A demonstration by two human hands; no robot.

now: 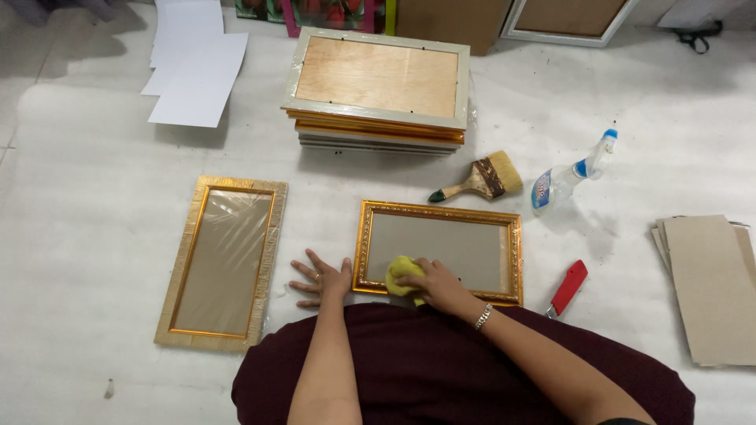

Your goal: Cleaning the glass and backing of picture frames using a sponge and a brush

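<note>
Gold ornate picture frame (438, 250): flat on white foam-sheet floor covering (94, 157), long axis left–right, directly ahead of torso. Yellow cloth (402, 275): on glass at near-left corner, bunched under right hand (438, 285), fingers (416, 266) curled together and clamped on cloth. Left hand (323, 280): fingers spread apart, flat on floor covering, just beside frame's left short rail. Rest of glass extends rightward from cloth; right hand nearer.

Yellow cloth (403, 275), ornate gold frame (438, 212), red cutter (568, 287), blue-capped clear spray bottle (571, 175), maroon garment (441, 362)
</note>
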